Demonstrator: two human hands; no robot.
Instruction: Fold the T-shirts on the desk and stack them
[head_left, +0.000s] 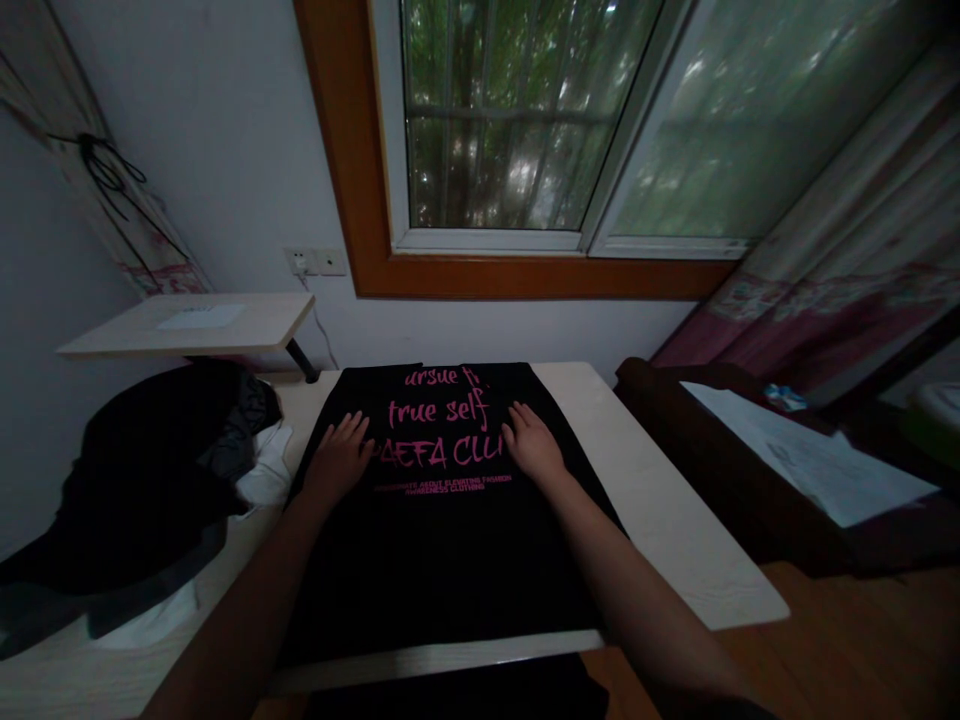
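Black shirt [442, 570] lies flat on surface [679, 530], pink print [436, 453] up. Left hand [341, 460] and right hand [534, 442] both flat on it, fingers extended, at print's sides. Clothes pile [150, 470] left of shirt. Shelf [270, 320] behind pile, window [510, 140] farther back.

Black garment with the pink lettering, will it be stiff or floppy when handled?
The black garment looks like soft cloth lying flat on the table, so it would probably droop when lifted. Pushed, it may wrinkle, having no visible stiff frame. No hard parts show, so breakage seems unlikely.
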